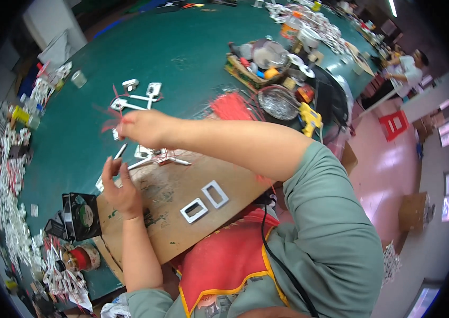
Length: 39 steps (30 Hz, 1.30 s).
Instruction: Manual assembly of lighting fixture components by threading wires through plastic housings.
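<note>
My right hand [142, 127] reaches across to the left and is closed on a few thin red ties [109, 115] that blur around its knuckles. My left hand [121, 188] is raised over the left end of the wooden board [174, 236], fingers spread and holding nothing. Just above its fingertips lies a thin white stick [120, 151]. White frame pieces joined by white strips [153, 155] lie at the board's far edge under my right forearm. Two separate white rectangular frames [194, 210] [215, 193] rest on the board near my body.
More white frames [135, 97] lie on the green table [182, 47]. A bundle of red ties [231, 106], a metal bowl [277, 103], a yellow glue gun [310, 119] and a full basket [256, 66] stand to the right. A black fan [82, 214] and white parts [10, 185] are at left. Another person [407, 66] is far off.
</note>
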### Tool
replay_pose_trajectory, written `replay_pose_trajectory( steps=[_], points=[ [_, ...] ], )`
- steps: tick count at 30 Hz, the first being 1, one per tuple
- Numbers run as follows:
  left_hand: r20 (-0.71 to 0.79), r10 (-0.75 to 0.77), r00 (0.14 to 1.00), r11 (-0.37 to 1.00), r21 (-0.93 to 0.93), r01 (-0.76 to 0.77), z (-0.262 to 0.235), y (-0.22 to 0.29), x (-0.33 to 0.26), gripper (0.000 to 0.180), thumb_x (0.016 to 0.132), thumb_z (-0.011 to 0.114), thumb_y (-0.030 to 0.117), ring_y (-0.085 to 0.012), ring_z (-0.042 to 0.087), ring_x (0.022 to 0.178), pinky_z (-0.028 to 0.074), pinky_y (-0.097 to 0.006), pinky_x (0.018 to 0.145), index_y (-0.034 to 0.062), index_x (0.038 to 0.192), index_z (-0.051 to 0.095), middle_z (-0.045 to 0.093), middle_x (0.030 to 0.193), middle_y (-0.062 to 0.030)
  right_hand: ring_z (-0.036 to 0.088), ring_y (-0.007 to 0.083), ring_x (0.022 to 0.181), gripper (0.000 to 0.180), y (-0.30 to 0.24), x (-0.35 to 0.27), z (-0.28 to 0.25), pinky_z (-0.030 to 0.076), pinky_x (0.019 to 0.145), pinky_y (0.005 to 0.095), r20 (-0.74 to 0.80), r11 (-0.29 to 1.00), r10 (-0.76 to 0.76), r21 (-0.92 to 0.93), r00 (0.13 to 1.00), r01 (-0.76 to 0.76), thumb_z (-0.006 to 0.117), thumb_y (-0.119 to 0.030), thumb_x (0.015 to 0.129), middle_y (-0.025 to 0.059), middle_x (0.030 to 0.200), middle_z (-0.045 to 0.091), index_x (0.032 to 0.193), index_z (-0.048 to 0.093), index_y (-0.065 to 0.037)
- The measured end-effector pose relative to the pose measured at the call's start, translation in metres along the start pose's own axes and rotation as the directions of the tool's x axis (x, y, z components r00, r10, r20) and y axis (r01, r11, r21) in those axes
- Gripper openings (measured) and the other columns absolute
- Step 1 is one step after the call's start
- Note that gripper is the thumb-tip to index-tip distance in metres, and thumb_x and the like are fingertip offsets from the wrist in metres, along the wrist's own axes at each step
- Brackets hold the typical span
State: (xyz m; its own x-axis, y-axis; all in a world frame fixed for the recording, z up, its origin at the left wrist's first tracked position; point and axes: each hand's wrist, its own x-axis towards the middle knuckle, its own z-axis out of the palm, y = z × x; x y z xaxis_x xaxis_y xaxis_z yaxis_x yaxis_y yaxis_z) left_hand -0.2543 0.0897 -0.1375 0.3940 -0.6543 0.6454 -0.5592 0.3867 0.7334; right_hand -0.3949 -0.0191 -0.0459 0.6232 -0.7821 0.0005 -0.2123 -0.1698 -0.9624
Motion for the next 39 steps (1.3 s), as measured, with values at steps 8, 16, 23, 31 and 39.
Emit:
replay_pose_trajectory(
  steps=[8, 16, 23, 31, 39],
  points=[
    [0.008, -0.095, 0.995, 0.994, 0.049, 0.094, -0.014, -0.005, 0.000, 0.029, 0.092, 0.059, 0.009, -0.0164, 0.058, 0.092, 0.046, -0.028, 0.083, 0.0005, 0.120, 0.056, 0.063, 0.106, -0.0101, 0.058, 0.0150, 0.095, 0.028, -0.038, -0.204, -0.182, 0.050, 0.077, 0.0297, -0.562, 0.996, -0.080, -0.015, 0.824, 0.086, 0.048, -0.025, 0.095, 0.0066, 0.108, 0.059, 0.097, 0.063, -0.002],
    [0.057, -0.011, 0.998, 0.984, 0.179, 0.001, 0.005, -0.020, 0.002, 0.029, 0.093, 0.059, 0.015, -0.0196, 0.060, 0.097, 0.049, -0.029, 0.085, -0.0030, 0.116, 0.058, 0.062, 0.112, -0.0143, 0.053, 0.0090, 0.066, 0.025, 0.017, -0.555, -0.321, 0.042, 0.057, 0.0200, -0.920, 0.913, -0.385, -0.369, -0.072, -0.175, 0.048, -0.027, 0.098, 0.0012, 0.078, 0.060, 0.091, 0.060, -0.006],
    [0.167, -0.056, 0.984, 0.932, 0.362, -0.008, 0.010, -0.023, 0.012, 0.033, 0.094, 0.058, 0.020, -0.0235, 0.060, 0.100, 0.048, -0.031, 0.087, -0.0021, 0.119, 0.058, 0.061, 0.116, -0.0151, 0.055, 0.0141, 0.053, 0.026, 0.075, -0.772, -0.298, 0.046, 0.048, 0.0282, -0.997, 0.464, 0.051, 0.070, 0.052, 0.883, 0.047, -0.029, 0.097, 0.0055, 0.069, 0.058, 0.096, 0.055, -0.004],
    [0.177, -0.034, 0.984, 0.810, 0.581, -0.077, -0.006, 0.003, 0.032, 0.036, 0.095, 0.056, 0.026, -0.0259, 0.059, 0.103, 0.047, -0.034, 0.088, -0.0004, 0.119, 0.059, 0.060, 0.118, -0.0138, 0.059, 0.0198, 0.066, 0.029, 0.273, -0.813, -0.283, 0.049, 0.064, 0.0340, -0.691, 0.956, -0.031, 0.190, -0.722, -0.222, 0.047, -0.024, 0.091, 0.0111, 0.075, 0.060, 0.091, 0.055, 0.004],
    [0.125, -0.011, 0.992, 0.704, 0.706, -0.081, -0.043, 0.020, 0.041, 0.038, 0.094, 0.057, 0.026, -0.0255, 0.060, 0.102, 0.048, -0.034, 0.087, -0.0025, 0.119, 0.058, 0.062, 0.115, -0.0160, 0.050, 0.0310, 0.121, 0.067, 0.463, -0.767, -0.170, 0.039, 0.100, 0.0425, -0.464, 0.428, 0.709, 0.882, -0.531, -0.199, 0.055, -0.045, 0.089, 0.0220, 0.131, 0.051, 0.134, 0.044, 0.004]
  ],
)
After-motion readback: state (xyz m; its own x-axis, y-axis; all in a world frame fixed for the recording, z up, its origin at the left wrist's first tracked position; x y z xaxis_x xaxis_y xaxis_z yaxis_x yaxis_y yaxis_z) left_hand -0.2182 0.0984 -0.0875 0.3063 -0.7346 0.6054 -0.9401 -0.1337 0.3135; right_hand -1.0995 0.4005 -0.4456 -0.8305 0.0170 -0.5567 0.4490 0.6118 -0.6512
